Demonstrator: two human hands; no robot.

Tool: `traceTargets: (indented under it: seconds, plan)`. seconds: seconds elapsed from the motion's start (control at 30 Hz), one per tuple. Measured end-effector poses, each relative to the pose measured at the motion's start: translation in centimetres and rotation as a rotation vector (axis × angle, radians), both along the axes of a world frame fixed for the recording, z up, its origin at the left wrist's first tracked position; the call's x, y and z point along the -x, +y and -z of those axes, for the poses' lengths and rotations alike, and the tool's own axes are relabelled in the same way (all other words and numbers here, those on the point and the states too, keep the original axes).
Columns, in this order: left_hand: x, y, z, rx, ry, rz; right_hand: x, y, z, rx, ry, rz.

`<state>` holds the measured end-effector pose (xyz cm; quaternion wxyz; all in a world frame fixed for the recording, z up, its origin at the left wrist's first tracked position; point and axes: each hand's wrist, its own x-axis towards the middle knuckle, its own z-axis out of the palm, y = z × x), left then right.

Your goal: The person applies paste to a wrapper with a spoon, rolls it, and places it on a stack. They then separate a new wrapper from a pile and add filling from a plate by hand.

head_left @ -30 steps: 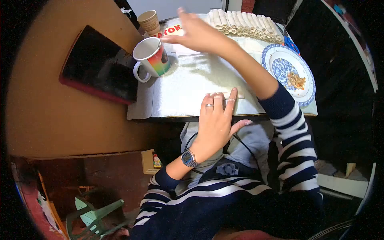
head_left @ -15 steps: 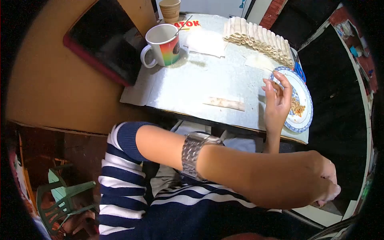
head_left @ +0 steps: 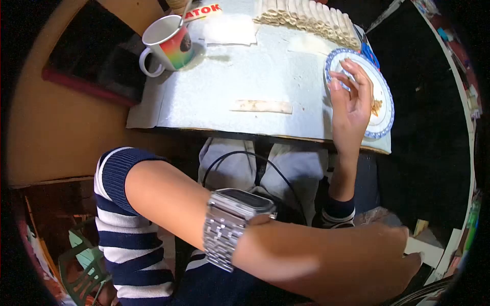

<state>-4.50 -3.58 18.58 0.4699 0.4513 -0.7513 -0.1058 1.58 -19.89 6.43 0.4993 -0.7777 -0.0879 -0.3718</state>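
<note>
My right hand (head_left: pixel 352 104) is raised over the left part of a white plate with a blue patterned rim (head_left: pixel 385 97), palm partly up. Its fingers are curved and apart, with nothing between them. Some brown shredded filling (head_left: pixel 376 107) lies on the plate. My left hand (head_left: pixel 398 250) is at the lower right, off the table, at the end of the forearm that crosses in front of me; its fingers are blurred and mostly hidden. A silver watch (head_left: pixel 224 224) is on that arm. One thin pale roll (head_left: pixel 261 106) lies near the table's front edge.
Stacked pale rolls (head_left: pixel 311 20) line the back of the table (head_left: pixel 204 112). Wrapper sheets (head_left: pixel 229 30) lie in front, a colourful mug (head_left: pixel 171 46) stands at the left, and blue-handled scissors (head_left: pixel 368 53) are behind the plate. A dark tablet-like object (head_left: pixel 99 51) is further left.
The view has shifted, so the table appears higher and further left. My left forearm appears lower, and its fingers are less distinct. My right hand stays by the plate, fingers still apart.
</note>
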Motion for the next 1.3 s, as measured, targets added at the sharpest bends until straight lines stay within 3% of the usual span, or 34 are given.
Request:
traceTargets:
  seconds: [0.2, 0.4, 0.5, 0.6, 0.63, 0.73, 0.83, 0.9, 1.07, 1.3]
  plan:
    - [0.3, 1.4, 0.9, 0.092, 0.205, 0.074, 0.3, -0.5, -0.4, 0.124, -0.03, 0.023]
    - [0.6, 2.0, 0.6, -0.066, 0.295, 0.127, 0.5, 0.3, -0.6, 0.157, -0.055, 0.039]
    - [-0.2, 2.5, -0.4, -0.286, 0.328, 0.161, 0.7, 0.7, -0.6, 0.179, -0.036, 0.054]
    - [-1.6, 2.9, -2.1, -0.805, 0.293, 0.136, 1.0, 1.3, -0.8, 0.232, 0.009, 0.053]
    - [-1.9, 3.2, -2.3, -0.852, 0.215, 0.046, 1.2, 1.6, -0.8, 0.236, 0.032, 0.049]
    - [-2.0, 5.9, 3.5, -0.422, -0.186, -0.509, 1.6, 1.7, -0.7, 0.397, 0.114, -0.006]
    - [-5.3, 6.1, 7.3, -0.141, -0.306, -1.029, 2.2, 2.1, -0.3, 0.547, 0.102, -0.099]
    - [-6.8, 7.6, 9.6, -0.265, -0.274, -1.215, 2.4, 2.3, 0.2, 0.637, 0.099, -0.154]
    - [-8.7, 9.4, 13.5, -0.163, -0.23, -1.155, 1.8, 3.6, 1.2, 0.696, 0.087, -0.202]
    - [-9.8, 9.0, 14.7, -0.166, -0.293, -1.157, 0.8, 4.4, 1.8, 0.729, 0.102, -0.2]
